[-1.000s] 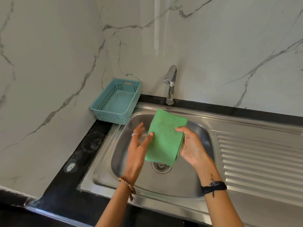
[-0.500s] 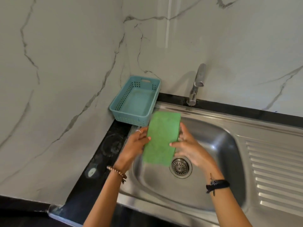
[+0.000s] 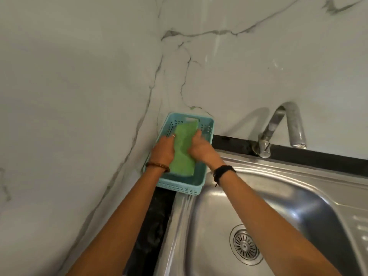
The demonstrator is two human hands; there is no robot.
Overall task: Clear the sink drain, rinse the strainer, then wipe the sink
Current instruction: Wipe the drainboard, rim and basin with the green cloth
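A folded green cloth (image 3: 183, 150) lies lengthwise inside the light blue plastic basket (image 3: 180, 188) in the corner left of the sink. My left hand (image 3: 162, 149) grips the cloth's left edge and my right hand (image 3: 200, 149) grips its right edge, both reaching into the basket. The steel sink basin (image 3: 288, 206) is at the lower right, with the round metal strainer (image 3: 245, 246) seated in its drain.
A chrome tap (image 3: 286, 128) stands behind the sink on the black counter strip (image 3: 318, 156). Marble walls (image 3: 79, 96) meet in a corner right behind the basket. A ribbed draining board (image 3: 360, 226) shows at the far right edge.
Both hands have carried the green cloth from above the basin up and to the left into the blue basket. My view has shifted left and closer.
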